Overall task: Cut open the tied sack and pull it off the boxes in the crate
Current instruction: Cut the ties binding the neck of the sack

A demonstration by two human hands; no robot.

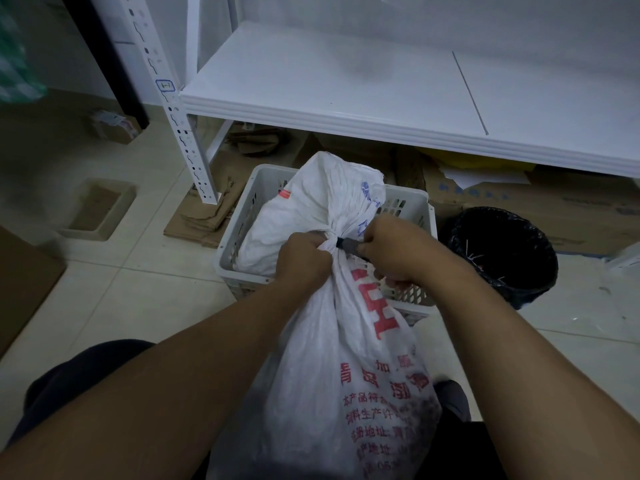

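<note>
A white woven sack (346, 368) with red print lies over the near rim of a white plastic crate (242, 216), its loose top fanning out past a tied neck. My left hand (304, 258) is shut on the sack just below the tie. My right hand (398, 251) grips a dark knife (349, 245), whose tip touches the tie. The boxes inside the sack are hidden.
A white metal shelf (346, 98) stands behind the crate, with flattened cardboard (214, 209) under it. A bin lined with a black bag (502, 251) sits right of the crate. A small tray (97, 209) and a cardboard sheet (24, 282) lie on the tiled floor at left.
</note>
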